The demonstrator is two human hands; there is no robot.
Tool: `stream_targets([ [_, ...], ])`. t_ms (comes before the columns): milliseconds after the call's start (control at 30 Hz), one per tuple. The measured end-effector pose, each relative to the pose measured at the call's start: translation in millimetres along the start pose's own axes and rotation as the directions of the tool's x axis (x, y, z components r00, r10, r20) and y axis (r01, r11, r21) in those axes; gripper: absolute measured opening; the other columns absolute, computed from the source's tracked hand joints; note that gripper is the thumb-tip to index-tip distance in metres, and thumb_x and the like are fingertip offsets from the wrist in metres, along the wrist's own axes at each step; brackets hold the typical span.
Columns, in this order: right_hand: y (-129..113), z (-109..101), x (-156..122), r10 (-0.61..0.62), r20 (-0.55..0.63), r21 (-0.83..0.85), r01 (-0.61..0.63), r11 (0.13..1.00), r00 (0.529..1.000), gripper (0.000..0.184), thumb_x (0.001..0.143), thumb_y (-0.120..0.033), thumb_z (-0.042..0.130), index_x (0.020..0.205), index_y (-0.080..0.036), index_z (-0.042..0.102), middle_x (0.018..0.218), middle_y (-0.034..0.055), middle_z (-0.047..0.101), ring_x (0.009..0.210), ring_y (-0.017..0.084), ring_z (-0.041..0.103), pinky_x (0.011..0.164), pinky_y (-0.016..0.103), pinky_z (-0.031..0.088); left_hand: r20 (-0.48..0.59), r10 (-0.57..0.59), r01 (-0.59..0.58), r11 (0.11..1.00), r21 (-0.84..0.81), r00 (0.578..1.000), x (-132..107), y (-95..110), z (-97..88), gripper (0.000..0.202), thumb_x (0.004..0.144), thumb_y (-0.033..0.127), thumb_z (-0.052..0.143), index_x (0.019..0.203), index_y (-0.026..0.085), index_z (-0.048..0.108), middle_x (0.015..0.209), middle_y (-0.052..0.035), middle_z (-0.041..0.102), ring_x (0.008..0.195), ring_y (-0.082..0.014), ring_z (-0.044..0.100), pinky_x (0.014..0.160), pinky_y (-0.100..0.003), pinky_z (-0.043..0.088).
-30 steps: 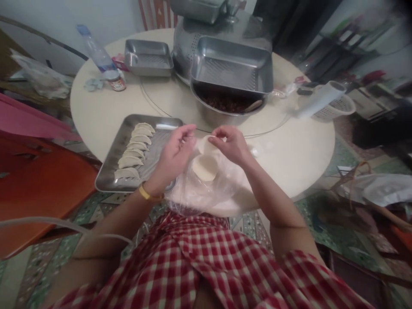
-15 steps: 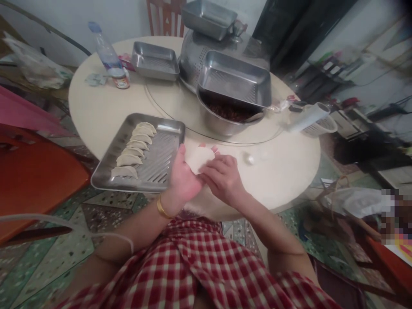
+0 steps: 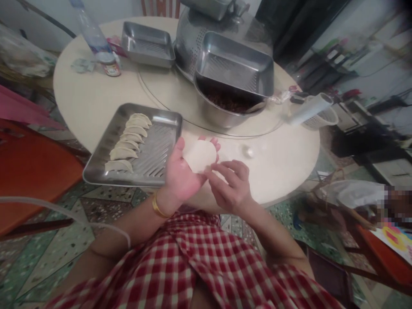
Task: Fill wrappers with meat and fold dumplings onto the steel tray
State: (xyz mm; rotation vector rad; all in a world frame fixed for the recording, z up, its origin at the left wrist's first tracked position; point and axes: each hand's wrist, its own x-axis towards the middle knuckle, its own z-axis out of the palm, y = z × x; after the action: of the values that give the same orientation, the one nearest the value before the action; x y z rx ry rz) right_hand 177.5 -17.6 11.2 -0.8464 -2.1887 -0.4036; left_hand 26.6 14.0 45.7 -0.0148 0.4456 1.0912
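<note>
A round white dumpling wrapper (image 3: 200,155) lies across the upturned palm and fingers of my left hand (image 3: 183,180), whose thumb stands up along its left edge. My right hand (image 3: 232,184) is beside it, its fingers bent and spread. Those fingertips are at the wrapper's lower right edge; whether they touch it I cannot tell. Left of my hands, a metal tray (image 3: 175,124) bears a row of several folded dumplings (image 3: 124,153). Beyond my hands stands a metal bowl (image 3: 222,118) of dark filling (image 3: 227,99), partly covered by a deep metal pan (image 3: 236,64).
On the round table (image 3: 77,98) are a plastic bottle (image 3: 92,32), a jar (image 3: 111,68), another metal pan (image 3: 148,45) and a large colander (image 3: 186,45). A small white lump (image 3: 248,151) lies right of my hands. A white basket (image 3: 323,119) is farther right. A person (image 3: 357,199) is at the right edge.
My right hand has drawn back slightly to the right and its fingers have spread, showing more of the wrapper. The wrapper stays on my left hand. The whole view has shifted slightly.
</note>
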Motion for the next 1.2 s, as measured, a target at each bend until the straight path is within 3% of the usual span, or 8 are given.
stream_targets([
  [133,8.4,-7.3,3.8,0.002,0.044,0.01,-0.002,1.0,0.999,0.028,0.084,-0.012,0.057,0.109,-0.022,0.065,0.114,0.0075,0.069,0.108,0.024,0.058,0.096,0.045,0.046,-0.038,-0.02,0.02,1.0,0.012,0.999,0.5,-0.5,2.2,0.059,0.098,0.052,0.038,0.142,0.015,0.045,0.127,-0.014,0.065,0.113,-0.0243,0.065,0.091,-0.034,0.054],
  [233,39.7,-18.3,10.5,0.142,-0.086,0.028,-0.14,0.99,0.986,0.031,0.086,-0.011,0.057,0.113,-0.024,0.064,0.109,0.0076,0.069,0.102,0.022,0.061,0.088,0.041,0.051,-0.076,-0.009,0.012,0.999,0.037,0.997,2.9,-0.7,5.6,0.055,0.1,0.046,0.037,0.144,0.012,0.044,0.123,-0.0139,0.068,0.11,-0.0226,0.068,0.088,-0.032,0.057],
  [333,91.0,-26.4,22.5,0.385,-0.263,0.021,-0.394,0.919,0.884,0.025,0.09,-0.017,0.055,0.111,-0.025,0.066,0.097,0.0068,0.07,0.092,0.021,0.062,0.083,0.039,0.052,-0.106,-0.009,0.018,0.996,0.084,0.994,6.6,-1.7,11.4,0.05,0.101,0.039,0.037,0.141,0.01,0.047,0.117,-0.014,0.071,0.106,-0.0225,0.07,0.085,-0.031,0.058],
  [467,146.3,-20.5,47.0,0.612,-0.098,0.07,-0.608,0.791,0.785,0.028,0.089,-0.034,0.058,0.113,-0.023,0.069,0.082,0.0043,0.067,0.081,0.021,0.059,0.08,0.04,0.051,-0.185,0.0,0.03,0.986,0.162,0.983,8.2,-2.8,21.0,0.044,0.103,0.03,0.035,0.139,0.01,0.051,0.109,-0.0135,0.074,0.096,-0.0199,0.073,0.081,-0.029,0.06],
  [767,169.0,3.9,98.4,0.595,0.221,0.076,-0.622,0.78,0.773,0.018,0.088,-0.023,0.057,0.08,-0.019,0.073,0.072,0.0033,0.07,0.075,0.019,0.06,0.075,0.031,0.044,-0.229,0.016,0.037,0.974,0.225,0.973,10.4,4.0,23.3,0.042,0.101,0.029,0.039,0.137,0.013,0.053,0.115,-0.0118,0.073,0.092,-0.0199,0.074,0.077,-0.031,0.061],
  [1000,189.3,-20.8,100.9,0.616,0.156,0.237,-0.634,0.736,0.772,0.027,0.091,-0.041,0.053,0.082,-0.019,0.066,0.061,-0.0013,0.064,0.058,0.012,0.055,0.06,0.025,0.042,-0.236,0.006,0.043,0.979,0.2,0.972,10.6,7.7,23.6,0.04,0.1,0.03,0.041,0.133,0.014,0.057,0.12,-0.0127,0.072,0.1,-0.0202,0.072,0.08,-0.029,0.061],
  [1100,192.9,-19.2,95.6,0.617,0.151,0.135,-0.634,0.761,0.772,0.025,0.089,-0.041,0.055,0.081,-0.019,0.064,0.064,0.0001,0.064,0.061,0.014,0.055,0.062,0.027,0.043,-0.252,0.014,0.036,0.98,0.194,0.968,9.4,7.6,25.6,0.041,0.1,0.029,0.041,0.133,0.012,0.057,0.121,-0.0143,0.071,0.104,-0.0206,0.071,0.082,-0.029,0.06],
  [1200,194.9,-14.0,89.6,0.555,0.114,-0.001,-0.558,0.83,0.824,0.026,0.093,-0.037,0.048,0.09,-0.02,0.066,0.074,0.0049,0.067,0.075,0.019,0.059,0.073,0.032,0.046,-0.259,0.017,0.034,0.981,0.192,0.966,7.8,7.4,26.8,0.041,0.1,0.029,0.042,0.134,0.012,0.057,0.122,-0.0148,0.07,0.105,-0.021,0.071,0.083,-0.028,0.06],
])
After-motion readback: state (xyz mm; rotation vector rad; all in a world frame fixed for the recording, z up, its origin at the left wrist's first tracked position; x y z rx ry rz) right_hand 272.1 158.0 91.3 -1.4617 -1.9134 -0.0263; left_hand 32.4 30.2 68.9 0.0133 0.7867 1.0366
